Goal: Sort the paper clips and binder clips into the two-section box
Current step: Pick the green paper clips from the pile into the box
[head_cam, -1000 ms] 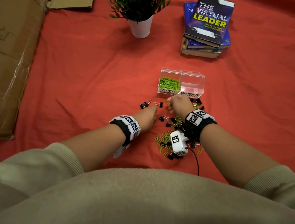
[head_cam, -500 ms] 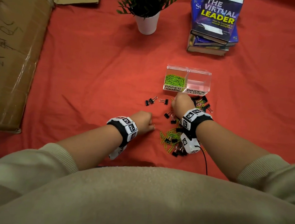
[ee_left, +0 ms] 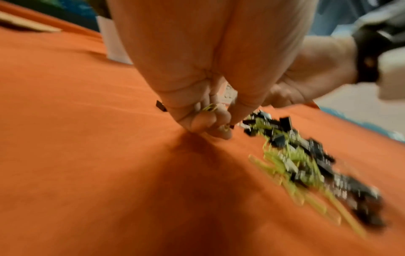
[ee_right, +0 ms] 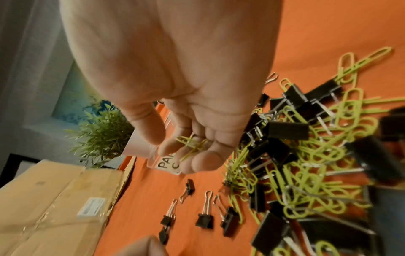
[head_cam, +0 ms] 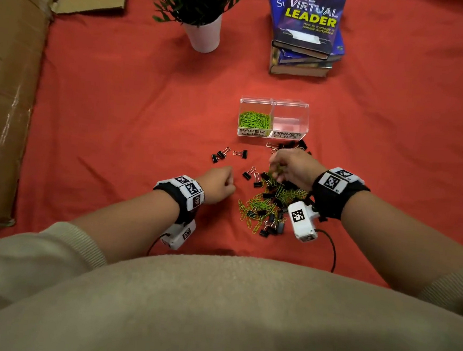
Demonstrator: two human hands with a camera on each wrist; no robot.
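Observation:
A clear two-section box point(head_cam: 274, 103) stands on the red cloth. Its left section, labelled PAPER CLIPS, holds green paper clips point(head_cam: 254, 119); nothing shows in the BINDER CLIPS section point(head_cam: 290, 121). A mixed pile point(head_cam: 268, 206) of green paper clips and black binder clips lies in front of the box. My right hand point(head_cam: 279, 169) hovers over the pile's far end, its fingers curled round a few green paper clips point(ee_right: 192, 144). My left hand point(head_cam: 224, 184) rests as a fist on the cloth left of the pile, gripping green paper clips point(ee_left: 209, 108).
Loose binder clips point(head_cam: 228, 154) lie left of the pile, and more point(head_cam: 293, 145) just in front of the box. A potted plant point(head_cam: 202, 20) and a book stack point(head_cam: 305, 37) stand behind it. A cardboard box point(head_cam: 7, 88) lines the left edge.
My right hand has shifted a little right and back from the box front to above the pile. My left hand stays fisted beside the pile.

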